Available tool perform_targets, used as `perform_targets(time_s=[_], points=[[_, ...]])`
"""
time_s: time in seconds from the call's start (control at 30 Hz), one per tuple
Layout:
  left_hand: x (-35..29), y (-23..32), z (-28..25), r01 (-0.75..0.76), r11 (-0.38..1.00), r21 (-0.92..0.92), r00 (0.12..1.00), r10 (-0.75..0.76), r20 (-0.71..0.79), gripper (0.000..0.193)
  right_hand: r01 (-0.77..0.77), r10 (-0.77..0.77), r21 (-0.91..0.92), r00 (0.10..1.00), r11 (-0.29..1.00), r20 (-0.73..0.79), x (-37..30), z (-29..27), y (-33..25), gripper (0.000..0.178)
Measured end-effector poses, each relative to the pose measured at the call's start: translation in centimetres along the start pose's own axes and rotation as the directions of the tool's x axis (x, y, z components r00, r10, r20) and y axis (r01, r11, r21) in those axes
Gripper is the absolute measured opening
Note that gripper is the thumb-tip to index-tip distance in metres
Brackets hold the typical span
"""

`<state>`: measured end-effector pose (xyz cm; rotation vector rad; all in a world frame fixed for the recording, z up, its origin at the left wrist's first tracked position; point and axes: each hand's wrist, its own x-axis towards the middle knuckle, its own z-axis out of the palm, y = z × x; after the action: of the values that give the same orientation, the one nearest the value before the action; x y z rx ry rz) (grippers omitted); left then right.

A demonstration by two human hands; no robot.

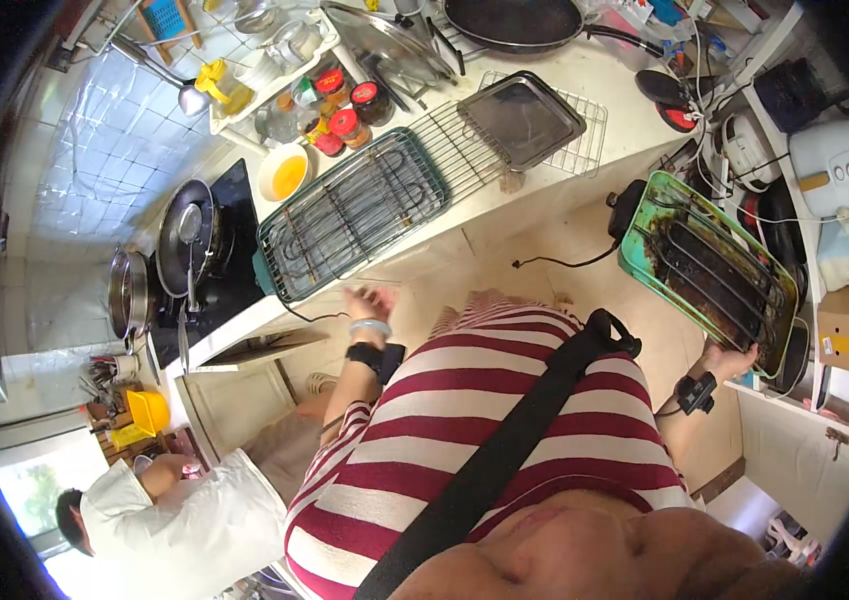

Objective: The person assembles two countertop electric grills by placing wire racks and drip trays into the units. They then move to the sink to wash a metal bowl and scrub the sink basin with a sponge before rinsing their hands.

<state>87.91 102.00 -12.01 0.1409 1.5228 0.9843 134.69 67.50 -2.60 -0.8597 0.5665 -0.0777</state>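
At the right, my right hand (729, 360) grips the near corner of a light green electric grill (712, 275). This grill is tilted. Its pan is blackened with burnt residue under bent heating bars. A black control box (628, 208) sits at its far-left end, and a cord (569, 263) hangs from it. My left hand (372, 300) holds nothing, fingers apart, just in front of the counter. Nearest to it is a dark green electric grill (354, 215) with a wire rack, lying along the counter edge.
A dark baking tray (522, 118) rests on a wire rack (444, 150). Nearby are a bowl of yellow liquid (285, 172) and several red-lidded jars (349, 125). Left, a frying pan (189, 230) is on the black stove (234, 230). A person in white (184, 510) is at lower left; shelving with appliances (829, 165) stands right.
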Motion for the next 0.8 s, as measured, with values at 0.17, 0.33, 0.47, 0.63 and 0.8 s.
perform_targets(time_s=[0.17, 0.33, 0.47, 0.63, 0.8], points=[[-5.3, -3.9, 8.5, 0.148, 0.952, 0.266, 0.887, -0.247, 0.389, 0.021, -0.039, 0.043, -0.053, 0.996, 0.998, 0.080, 5.5, 0.1, -0.4, 0.048], [-5.2, -6.2, 15.2, 0.205, 0.962, 0.180, 0.895, -0.259, 0.364, 0.032, -0.103, 0.112, -0.094, 0.990, 0.990, 0.091, 9.3, 1.4, -1.8, 0.049], [-5.6, -7.9, 18.6, 0.205, 0.971, 0.120, 0.907, -0.235, 0.351, 0.034, -0.139, 0.142, -0.080, 0.990, 0.987, 0.023, 11.5, 3.3, -2.9, 0.043], [-3.5, -9.7, 21.0, 0.252, 0.960, -0.120, 0.939, -0.212, 0.272, 0.024, -0.171, 0.181, -0.119, 0.980, 0.978, 0.081, 14.2, 5.2, -3.7, 0.049], [-3.1, -10.8, 20.4, 0.143, 0.964, -0.223, 0.971, -0.092, 0.222, 0.012, -0.119, 0.140, -0.169, 0.983, 0.978, 0.118, 16.9, 4.3, -4.7, 0.052]])
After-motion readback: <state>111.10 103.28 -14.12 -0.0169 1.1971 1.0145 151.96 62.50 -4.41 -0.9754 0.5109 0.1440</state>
